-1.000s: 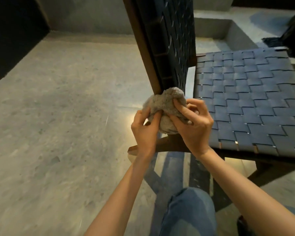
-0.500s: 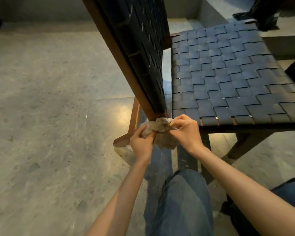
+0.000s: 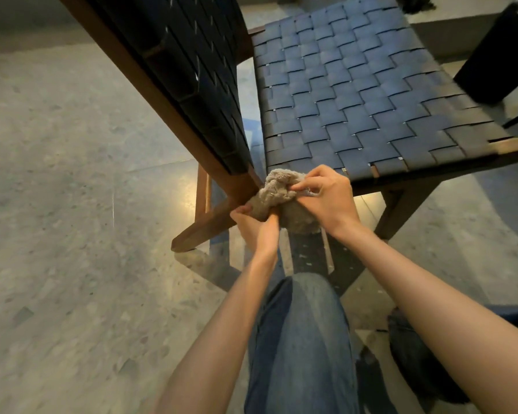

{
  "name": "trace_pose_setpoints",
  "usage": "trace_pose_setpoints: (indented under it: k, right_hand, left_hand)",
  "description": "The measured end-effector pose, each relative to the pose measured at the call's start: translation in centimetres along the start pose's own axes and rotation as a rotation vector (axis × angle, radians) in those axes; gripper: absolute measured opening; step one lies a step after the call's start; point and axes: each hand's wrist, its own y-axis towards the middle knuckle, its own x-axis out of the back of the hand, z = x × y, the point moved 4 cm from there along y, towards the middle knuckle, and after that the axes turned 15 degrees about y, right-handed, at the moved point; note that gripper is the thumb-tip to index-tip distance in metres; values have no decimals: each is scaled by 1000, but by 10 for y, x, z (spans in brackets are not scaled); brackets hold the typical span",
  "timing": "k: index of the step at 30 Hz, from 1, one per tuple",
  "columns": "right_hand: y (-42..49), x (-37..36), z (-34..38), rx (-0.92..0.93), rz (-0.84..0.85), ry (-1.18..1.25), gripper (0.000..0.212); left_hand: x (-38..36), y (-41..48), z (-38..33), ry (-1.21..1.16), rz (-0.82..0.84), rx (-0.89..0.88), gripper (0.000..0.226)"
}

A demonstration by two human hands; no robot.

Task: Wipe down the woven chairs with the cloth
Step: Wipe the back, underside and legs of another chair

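Lower than a second ago, the cloth (image 3: 277, 194) has come down from the backrest's bottom edge to the wooden joint at the seat's near corner, and the view has closed in on the chair. It is bunched into a wad between both hands. The left hand (image 3: 257, 225) grips it from below with curled fingers, and the right hand (image 3: 326, 198) pinches its top folds.

The step looks like regathering. It would go best with the wad folded into a firm pad, clean face out, then rubbed along the straps so it gets into the gaps.

The seat (image 3: 356, 94) spreads toward 1 o'clock, the backrest (image 3: 198, 70) rises toward 11, a leg (image 3: 204, 228) slants to 8 onto the floor (image 3: 57, 204), and a knee (image 3: 302, 339) sits at 6.
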Motion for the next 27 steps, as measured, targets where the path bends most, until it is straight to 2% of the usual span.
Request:
trace_pose_setpoints:
  k: [2, 7, 15, 19, 27]
  right_hand:
    - [0, 7, -1, 23, 12, -12, 14]
    - [-12, 52, -21, 6, -63, -70, 14]
    - [-29, 162, -63, -125, -385, -85, 20]
    - [-35, 209, -81, -162, -509, -112, 17]
    - [-42, 281, -118, -285, -764, -107, 22]
  left_hand:
    - [-12, -6, -5, -39, 30, 56, 50]
    - [-56, -28, -17, -90, 114, 68, 49]
    - [-164, -86, -53, -174, 190, 162, 46]
    - [-214, -114, -74, -240, 279, 273, 52]
    - [-284, -149, -101, -200, 375, 364, 60]
